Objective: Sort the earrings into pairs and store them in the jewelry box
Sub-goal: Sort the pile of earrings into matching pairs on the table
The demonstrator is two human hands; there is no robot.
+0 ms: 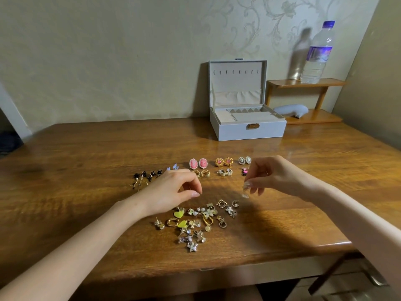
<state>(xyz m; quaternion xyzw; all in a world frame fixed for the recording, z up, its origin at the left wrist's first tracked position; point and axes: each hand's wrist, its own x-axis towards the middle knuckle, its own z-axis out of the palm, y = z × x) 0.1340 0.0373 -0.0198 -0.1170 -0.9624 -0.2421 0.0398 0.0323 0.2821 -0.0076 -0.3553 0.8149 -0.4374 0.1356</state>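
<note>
Nearest, loose heap (195,222): unsorted earrings bunched on the counter (86,213) close to its front edge, among them two yellow hearts (178,214), a silver star (192,247) and a squared gold loop (221,203).
Right hand (275,177): raised above the heap's right side, thumb and fingertips pinching a small pale drop earring (245,190) that hangs clear of the counter.
Left hand (173,190): hovering over the heap's left side, fingers curled with the thumb drawn in toward them; whether anything sits between them I cannot tell.
Sorted rows: beyond both hands, pairs lie side by side. The back row has a pink cameo pair (198,163), a gold-rimmed pink pair (224,162) and a small pale cameo pair (244,160). In front of these are gold hoops (201,173), a cream and gold pair (225,172) and a black and pink piece (244,171) partly hidden by the right hand.
Far left of rows: black earrings (147,174) with thin gold dangles, and a bluish piece (173,166) just behind the left hand.
Jewelry box (247,129): grey, at the back of the counter, well apart from the earrings, lid upright against the wall; its cream compartments look unfilled, though the view is shallow.
Wooden shelf (303,83): to the right of the box, carrying a water bottle (316,53).
</note>
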